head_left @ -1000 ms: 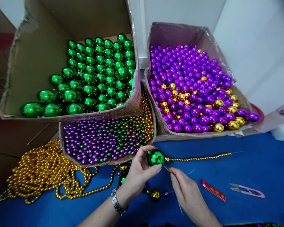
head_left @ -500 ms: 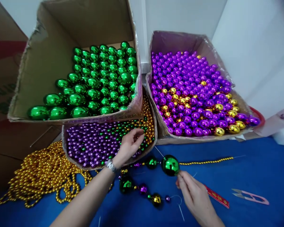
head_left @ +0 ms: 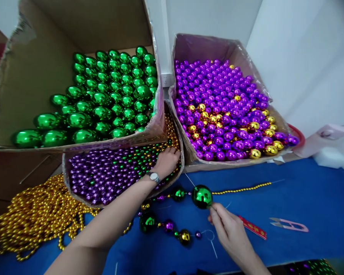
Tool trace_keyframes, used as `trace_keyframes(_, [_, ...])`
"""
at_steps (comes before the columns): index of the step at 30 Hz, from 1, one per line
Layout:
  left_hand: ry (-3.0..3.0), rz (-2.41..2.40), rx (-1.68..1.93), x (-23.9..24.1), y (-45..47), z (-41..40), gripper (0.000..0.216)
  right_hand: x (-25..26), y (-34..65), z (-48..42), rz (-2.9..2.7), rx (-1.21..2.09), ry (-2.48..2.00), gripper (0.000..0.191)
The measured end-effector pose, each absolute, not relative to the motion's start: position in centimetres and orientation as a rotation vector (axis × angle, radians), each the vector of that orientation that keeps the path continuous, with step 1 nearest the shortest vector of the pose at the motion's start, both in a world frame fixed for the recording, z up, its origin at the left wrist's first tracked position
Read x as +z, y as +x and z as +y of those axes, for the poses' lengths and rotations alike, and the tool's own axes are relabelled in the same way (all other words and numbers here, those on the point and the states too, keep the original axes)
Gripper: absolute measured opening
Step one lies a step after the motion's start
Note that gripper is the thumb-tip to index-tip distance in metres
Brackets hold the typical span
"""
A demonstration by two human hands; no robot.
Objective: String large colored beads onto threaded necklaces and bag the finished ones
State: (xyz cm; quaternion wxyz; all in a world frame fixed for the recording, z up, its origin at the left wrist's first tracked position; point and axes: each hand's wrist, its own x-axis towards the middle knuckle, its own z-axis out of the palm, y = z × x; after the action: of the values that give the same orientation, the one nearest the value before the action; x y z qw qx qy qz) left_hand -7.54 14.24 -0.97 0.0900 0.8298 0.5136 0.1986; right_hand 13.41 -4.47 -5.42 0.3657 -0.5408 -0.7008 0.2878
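Note:
My left hand [head_left: 167, 160] reaches into the low box of small beads [head_left: 74, 191], with its fingers curled down among the gold and green beads; whether it holds a bead is hidden. My right hand [head_left: 227, 229] rests on the blue table and pinches the thread just beside a large green ball [head_left: 202, 196]. That ball is strung on a line with a thin gold bead strand [head_left: 240, 189] running right. More strung balls, green [head_left: 148, 222], purple and gold [head_left: 184, 236], curve below it.
A big box of large green balls [head_left: 100, 95] stands at the back left. A box of purple and gold balls [head_left: 223, 110] is at the back right. Gold bead strands [head_left: 37, 214] are piled at the left. A red strip [head_left: 252, 227] and pink snips [head_left: 289, 225] lie at the right.
My left hand let go of the large green ball and moved up into the small bead box. The ball now lies on the table by my right hand.

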Motion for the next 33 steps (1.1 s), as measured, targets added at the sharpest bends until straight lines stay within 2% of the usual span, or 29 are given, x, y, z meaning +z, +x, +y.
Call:
trace_keyframes(5, [2.192, 1.460, 0.834, 0.9, -8.7, 11.0, 0.022, -5.1, 13.8, -4.6, -1.803, 0.733, -1.400, 0.017])
trace_keyframes(10, [1.111, 1.000, 1.112, 1.8, -9.8, 6.8, 0.023, -5.0, 13.4, -4.7, -1.833, 0.755, -1.365, 0.016])
trace_keyframes(14, [0.732, 0.937, 1.118, 0.9, -9.9, 4.6, 0.019, -5.1, 12.8, -4.7, -1.882, 0.747, -1.326, 0.017])
trace_keyframes(24, [0.677, 0.930, 1.097, -0.2, -9.4, 3.4, 0.018, -5.9, 12.7, -4.9, -1.930, 0.659, -1.309, 0.018])
trace_keyframes(33, [0.954, 1.027, 1.103, 0.0, -9.0, 2.5, 0.023, -6.5, 12.8, -4.7, -1.984, 0.499, -1.312, 0.018])
